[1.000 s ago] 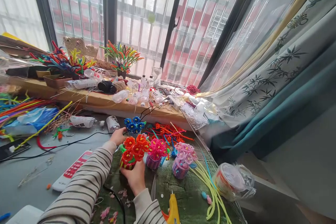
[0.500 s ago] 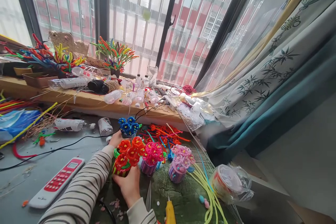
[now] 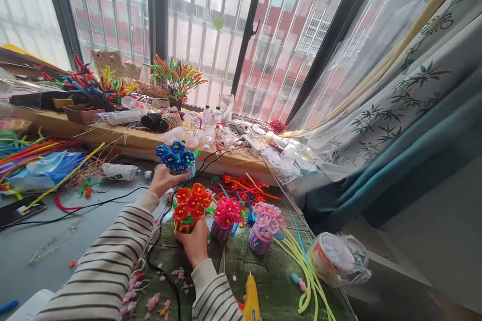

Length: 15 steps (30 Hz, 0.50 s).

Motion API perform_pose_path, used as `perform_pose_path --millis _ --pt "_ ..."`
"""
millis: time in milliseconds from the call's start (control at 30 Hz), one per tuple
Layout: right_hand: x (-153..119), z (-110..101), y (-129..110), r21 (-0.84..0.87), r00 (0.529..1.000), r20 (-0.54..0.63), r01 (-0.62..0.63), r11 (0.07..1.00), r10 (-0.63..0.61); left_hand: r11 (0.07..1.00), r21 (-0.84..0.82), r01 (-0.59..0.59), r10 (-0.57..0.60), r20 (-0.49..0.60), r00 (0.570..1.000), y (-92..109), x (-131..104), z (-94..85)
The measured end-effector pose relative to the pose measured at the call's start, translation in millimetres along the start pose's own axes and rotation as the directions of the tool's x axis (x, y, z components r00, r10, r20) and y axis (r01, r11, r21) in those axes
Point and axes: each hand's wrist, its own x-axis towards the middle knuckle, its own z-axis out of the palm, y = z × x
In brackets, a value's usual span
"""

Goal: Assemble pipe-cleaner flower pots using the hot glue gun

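My left hand is closed around a small pot of blue pipe-cleaner flowers, held up in front of the window ledge. My right hand grips a striped pot of orange-red pipe-cleaner flowers, which appears to rest on the dark green board; its fingers are partly hidden behind the pot. Just right of it stands a pot of hot-pink flowers, and beyond that one of pale pink flowers. A yellow glue gun and scissors lie near my right wrist.
Orange pipe cleaners are heaped behind the pots. Yellow-green pipe cleaners and a clear-wrapped roll lie at right. A black cable crosses the board. Plastic bottles and supplies crowd the ledge.
My left hand has raised the blue flower pot and carried it leftward, away from the orange-red one. My right hand keeps its hold. The view has shifted a little left.
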Motion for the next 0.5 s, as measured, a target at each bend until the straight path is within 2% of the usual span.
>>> perform_pose_path --millis 133,267,400,500 --pt "3.8 6.7 0.0 0.018 0.999 -0.004 -0.032 0.999 0.032 0.997 0.072 -0.032 0.043 -0.161 0.986 25.9 -15.1 -46.2" --pt "3.3 8.6 -4.2 0.051 0.997 0.007 -0.078 0.996 0.078 0.986 0.138 -0.094 0.13 -0.28 0.951 61.6 -52.4 -83.6" --pt "-3.3 1.8 -15.4 0.106 0.996 0.031 -0.086 0.991 0.083 0.974 0.166 -0.152 0.197 -0.296 0.935 95.9 -102.6 -97.6" --pt "-19.3 -21.2 -26.2 0.162 0.998 0.046 -0.054 0.985 0.047 0.973 0.138 -0.186 0.215 -0.241 0.946 114.4 -137.2 -93.8"
